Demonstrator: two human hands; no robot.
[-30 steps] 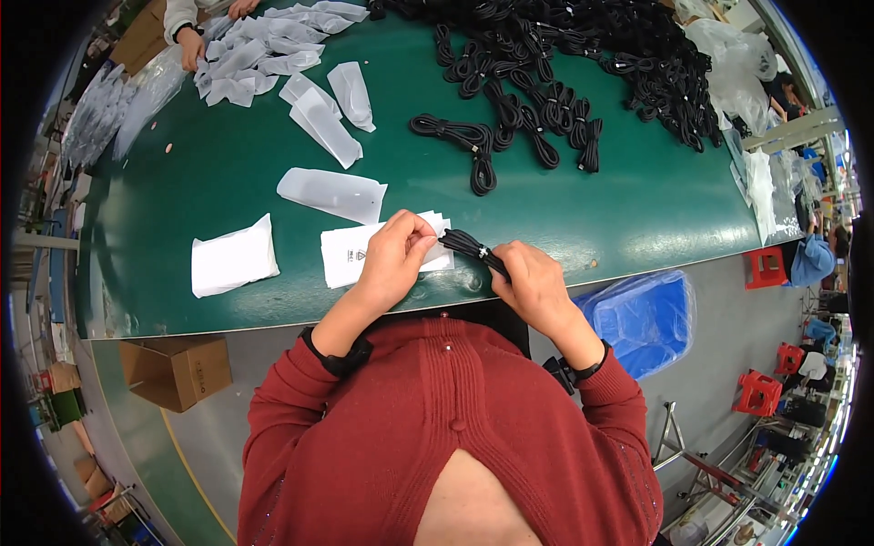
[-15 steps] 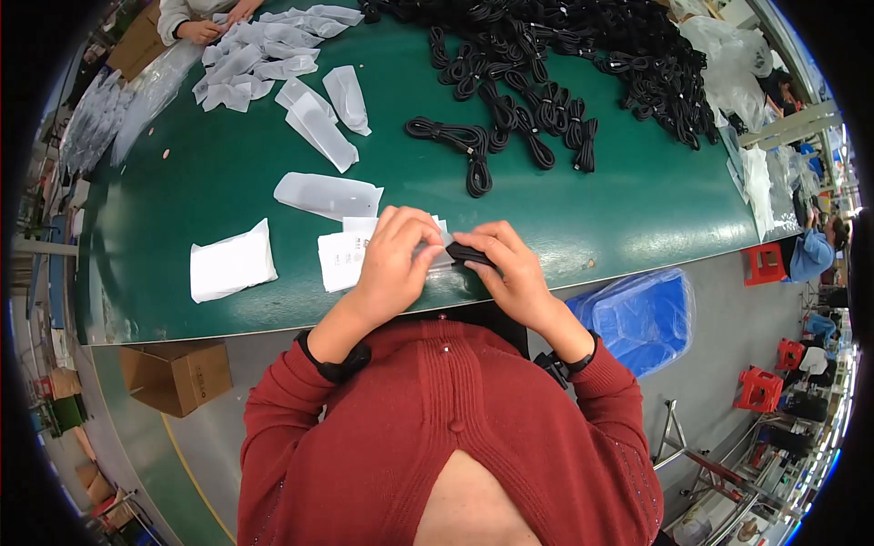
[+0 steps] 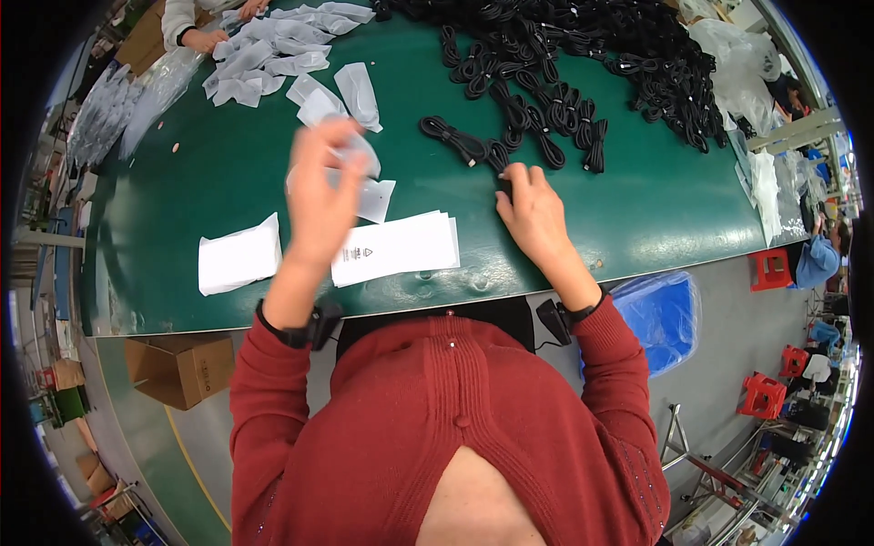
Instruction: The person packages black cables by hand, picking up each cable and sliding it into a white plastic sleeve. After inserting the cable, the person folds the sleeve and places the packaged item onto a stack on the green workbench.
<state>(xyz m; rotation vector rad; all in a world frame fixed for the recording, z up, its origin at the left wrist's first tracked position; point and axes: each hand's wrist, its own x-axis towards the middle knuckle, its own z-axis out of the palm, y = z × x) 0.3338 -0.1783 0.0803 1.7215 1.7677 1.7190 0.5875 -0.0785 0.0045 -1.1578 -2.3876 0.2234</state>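
My left hand (image 3: 323, 196) is smeared by motion above the translucent white sleeves, its fingers blurred. A pale sleeve (image 3: 362, 156) shows beside its fingertips; whether the hand holds it I cannot tell. Below lies another sleeve (image 3: 375, 200), partly covered by that hand. My right hand (image 3: 535, 218) reaches forward with bent fingers closed at the near end of a coiled black cable (image 3: 497, 156), which they partly hide. Between my forearms, near the table's front edge, lies a stack of white printed slips (image 3: 401, 250).
A white paper stack (image 3: 238, 259) lies at left on the green table (image 3: 182, 196). Black cables (image 3: 628, 41) heap at the far right, sleeves (image 3: 273, 50) at the far left by another person's hands (image 3: 205, 39). A lined blue bin (image 3: 660, 318) and cardboard box (image 3: 187, 373) stand below.
My hands have parted from the dark item between them over the slips. The left moved up and left to the sleeves, the right forward to the coiled cable. The slips are now uncovered.
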